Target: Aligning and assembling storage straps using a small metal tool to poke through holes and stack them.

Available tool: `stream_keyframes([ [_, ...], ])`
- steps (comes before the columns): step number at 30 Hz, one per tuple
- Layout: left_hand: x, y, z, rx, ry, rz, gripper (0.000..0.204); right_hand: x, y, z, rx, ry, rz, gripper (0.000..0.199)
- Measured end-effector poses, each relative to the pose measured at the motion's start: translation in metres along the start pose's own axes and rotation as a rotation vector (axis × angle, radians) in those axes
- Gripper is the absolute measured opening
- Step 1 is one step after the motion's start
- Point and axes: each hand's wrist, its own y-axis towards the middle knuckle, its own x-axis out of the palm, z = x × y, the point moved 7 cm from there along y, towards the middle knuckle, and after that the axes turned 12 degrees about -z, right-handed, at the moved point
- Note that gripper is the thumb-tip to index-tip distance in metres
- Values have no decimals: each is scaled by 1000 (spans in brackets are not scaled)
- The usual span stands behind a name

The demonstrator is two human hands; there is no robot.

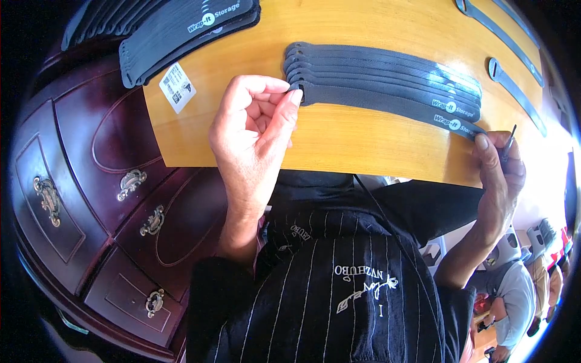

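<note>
A dark grey storage strap [375, 104] with a slotted, rounded left end and white print lies along the near side of a fanned row of similar straps [369, 68]. My left hand [251, 133] pinches its slotted end between thumb and forefinger. At the strap's other end, my right hand [499, 166] grips the tip between thumb and fingers. A thin dark tool [511, 139] also sticks up from the right hand's fingers; its kind cannot be made out. The strap is stretched nearly straight between both hands.
The wooden tabletop [339, 145] carries a thick strap pile [181, 45] at far left, with a white label [177, 88] beside it. Separate straps [517, 94] lie at right. Dark red drawers [66, 163] stand left; another person [514, 296] is at lower right.
</note>
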Motion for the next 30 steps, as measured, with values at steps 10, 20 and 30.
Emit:
stream_keyframes([
  [10,7,3,3,-20,9,-15,14,-4,0,-1,15,66,45,15],
  [20,2,-1,2,-3,85,4,15,10,5,-7,-104,115,31,21],
  [30,6,0,0,-31,100,23,15,5,4,-6,-4,40,46,20],
])
